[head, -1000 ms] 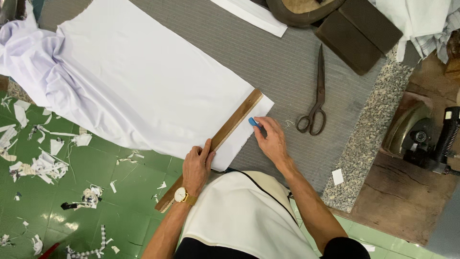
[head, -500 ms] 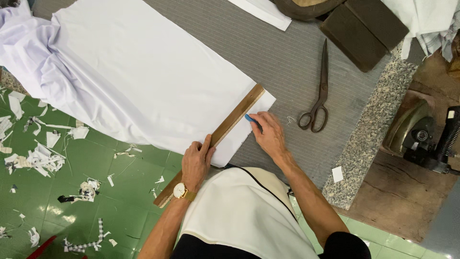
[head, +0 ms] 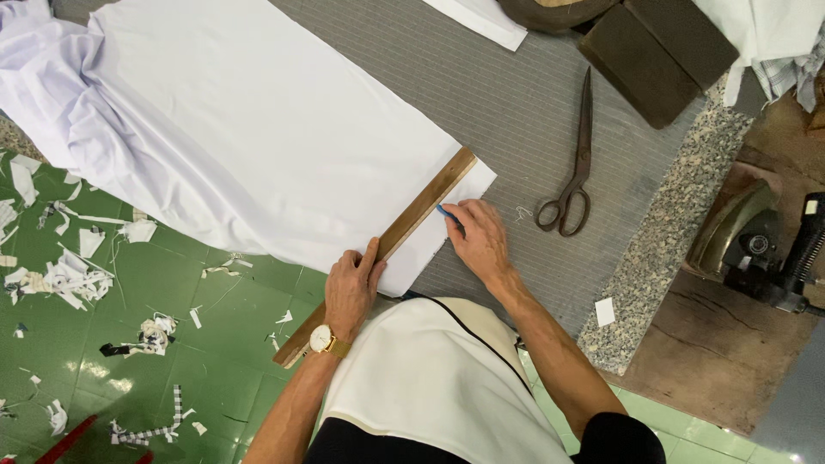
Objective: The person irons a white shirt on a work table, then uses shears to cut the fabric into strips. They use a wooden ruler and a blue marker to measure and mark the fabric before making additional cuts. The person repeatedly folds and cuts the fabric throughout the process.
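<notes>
A long white cloth (head: 258, 129) lies spread over the grey-covered table (head: 481, 94), its left part hanging off the edge. A wooden ruler (head: 412, 219) runs diagonally across the cloth's near end. My left hand (head: 351, 288), with a gold watch at the wrist, presses flat on the ruler's lower part. My right hand (head: 477, 241) pinches a small blue chalk (head: 447, 212) with its tip on the cloth right beside the ruler's edge, near the cloth's corner.
Large dark scissors (head: 574, 167) lie on the table right of my right hand. Dark blocks (head: 657, 56) sit at the far right. An old iron (head: 735, 228) rests on a wooden bench. Cloth scraps (head: 64, 275) litter the green floor.
My right hand with the chalk has slid a little down along the ruler's edge toward me. The left hand stays pressed on the ruler.
</notes>
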